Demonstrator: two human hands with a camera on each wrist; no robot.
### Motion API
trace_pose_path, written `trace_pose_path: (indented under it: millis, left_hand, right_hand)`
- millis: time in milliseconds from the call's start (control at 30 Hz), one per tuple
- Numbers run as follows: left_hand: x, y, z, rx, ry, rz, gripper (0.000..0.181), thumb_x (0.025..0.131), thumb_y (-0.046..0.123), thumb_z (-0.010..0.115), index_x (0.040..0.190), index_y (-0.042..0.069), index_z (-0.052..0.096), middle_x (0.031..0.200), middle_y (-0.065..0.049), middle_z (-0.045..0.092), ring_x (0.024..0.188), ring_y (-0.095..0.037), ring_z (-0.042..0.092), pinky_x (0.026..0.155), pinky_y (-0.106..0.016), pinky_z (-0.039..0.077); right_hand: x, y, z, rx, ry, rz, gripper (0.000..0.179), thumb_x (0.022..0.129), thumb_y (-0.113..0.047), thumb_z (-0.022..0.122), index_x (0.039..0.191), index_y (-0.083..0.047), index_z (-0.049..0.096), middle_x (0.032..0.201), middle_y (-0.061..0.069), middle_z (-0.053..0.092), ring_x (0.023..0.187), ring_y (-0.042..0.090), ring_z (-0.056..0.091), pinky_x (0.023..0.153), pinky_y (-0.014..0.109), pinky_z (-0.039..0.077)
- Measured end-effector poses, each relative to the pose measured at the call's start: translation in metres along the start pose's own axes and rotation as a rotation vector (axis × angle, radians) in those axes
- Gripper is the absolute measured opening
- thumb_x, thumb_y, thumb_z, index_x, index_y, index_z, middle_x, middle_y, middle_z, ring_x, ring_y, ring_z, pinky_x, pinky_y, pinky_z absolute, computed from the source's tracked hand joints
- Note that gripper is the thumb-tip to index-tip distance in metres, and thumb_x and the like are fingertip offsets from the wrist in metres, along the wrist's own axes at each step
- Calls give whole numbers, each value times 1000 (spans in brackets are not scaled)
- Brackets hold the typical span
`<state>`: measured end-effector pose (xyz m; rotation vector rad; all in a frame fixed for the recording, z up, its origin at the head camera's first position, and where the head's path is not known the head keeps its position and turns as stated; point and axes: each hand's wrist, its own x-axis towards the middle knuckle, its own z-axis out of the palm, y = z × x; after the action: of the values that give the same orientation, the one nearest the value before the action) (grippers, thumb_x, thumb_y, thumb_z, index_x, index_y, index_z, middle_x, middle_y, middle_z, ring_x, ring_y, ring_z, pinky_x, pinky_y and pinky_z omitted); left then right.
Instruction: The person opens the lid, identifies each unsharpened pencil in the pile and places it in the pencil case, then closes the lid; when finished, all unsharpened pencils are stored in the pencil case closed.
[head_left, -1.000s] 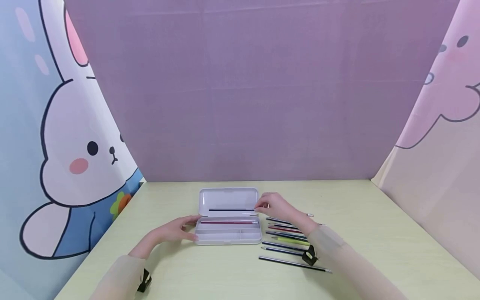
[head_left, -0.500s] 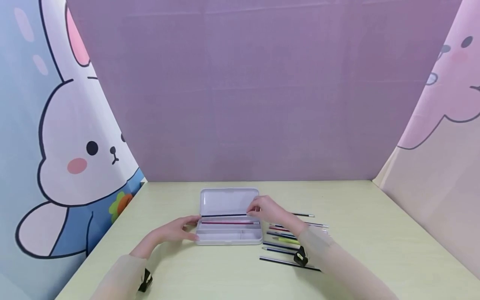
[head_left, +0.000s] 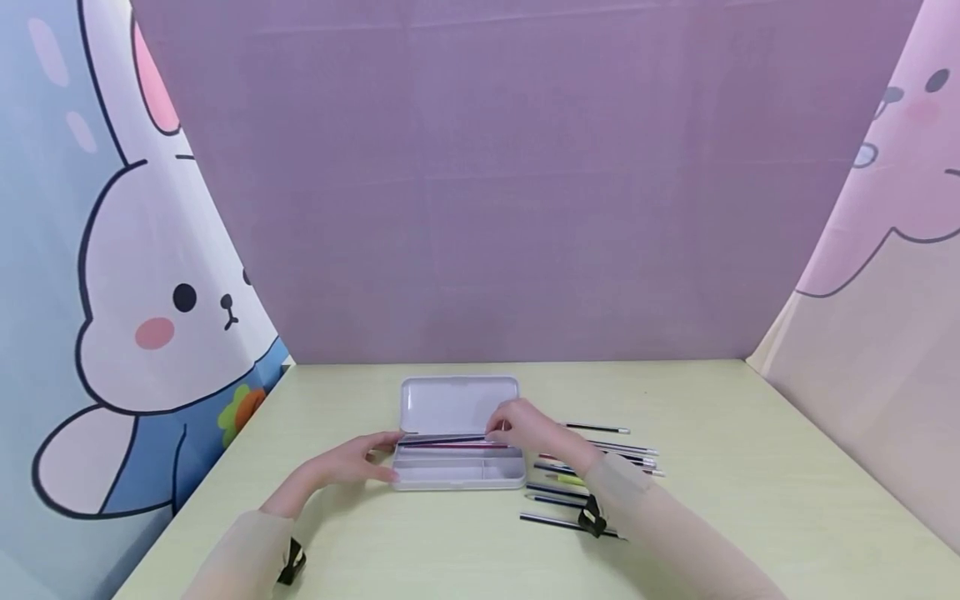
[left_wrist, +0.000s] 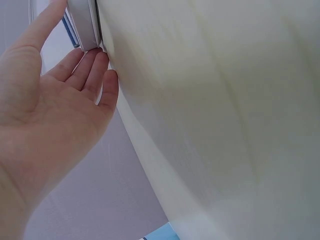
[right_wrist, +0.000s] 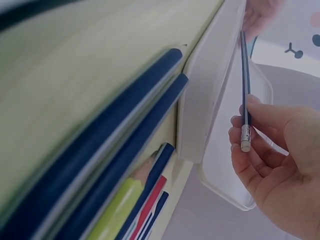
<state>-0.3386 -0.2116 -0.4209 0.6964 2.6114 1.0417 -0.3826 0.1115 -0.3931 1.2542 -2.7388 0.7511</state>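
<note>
A white pencil case [head_left: 442, 483] lies with its lid [head_left: 457, 402] folded back, its base split into compartments. My left hand [head_left: 341, 461] holds the case's left end, thumb near the front corner and fingers toward the back; the left wrist view shows those fingers against the end wall. My right hand [head_left: 528, 423] pinches a dark striped pencil [right_wrist: 245, 75] near its eraser end. This pencil slants over the back compartment, its far tip by my left fingers. Just below it, a red pencil [head_left: 465, 446] lies in that compartment.
Right of the case lie several dark striped pencils [head_left: 555, 489], partly hidden by my right forearm, with a thick yellow-green pencil [head_left: 570, 480] and a red one among them. A purple cloth [head_left: 517, 208] hangs behind the pale table [head_left: 360, 550].
My right hand has moved left and toward me, bringing the dark pencil from in front of the lid to over the back compartment. The left hand stays at the case.
</note>
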Motion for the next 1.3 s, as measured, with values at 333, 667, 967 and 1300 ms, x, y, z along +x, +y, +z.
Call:
trace_pose_path:
  millis: [333, 667, 967, 1300]
  left_hand:
    - [0, -2, 1, -13, 14, -39, 77, 83, 31, 71, 143, 1, 35, 143, -21, 40, 126, -39, 41, 104, -59, 33]
    - [0, 0, 1, -17, 16, -44, 76, 83, 29, 71, 143, 1, 35, 143, -21, 41, 126, -38, 42, 104, -58, 33]
    - [0, -1, 1, -11, 13, -32, 76, 83, 29, 71, 143, 0, 34, 142, -22, 41, 126, -39, 42, 104, -58, 33]
    - [0, -3, 2, -19, 16, -48, 76, 83, 29, 72, 143, 2, 35, 142, -21, 42, 125, -38, 42, 104, -58, 33]
  right_hand:
    - [1, 1, 7, 23, -44, -21, 7, 85, -8, 68, 82, -5, 72, 78, 2, 70, 67, 2, 56, 63, 16, 48]
    - [0, 2, 9, 17, -88, 29, 7, 85, -9, 67, 81, -5, 71, 75, 0, 68, 65, 1, 52, 62, 16, 46]
    - [2, 0, 9, -4, -91, 70, 7, 86, -8, 67, 81, -6, 70, 78, 1, 68, 70, 7, 57, 65, 19, 49]
    - [4, -3, 10, -73, -88, 89, 6, 84, -9, 69, 78, -7, 70, 70, -2, 64, 63, 5, 49, 60, 19, 44]
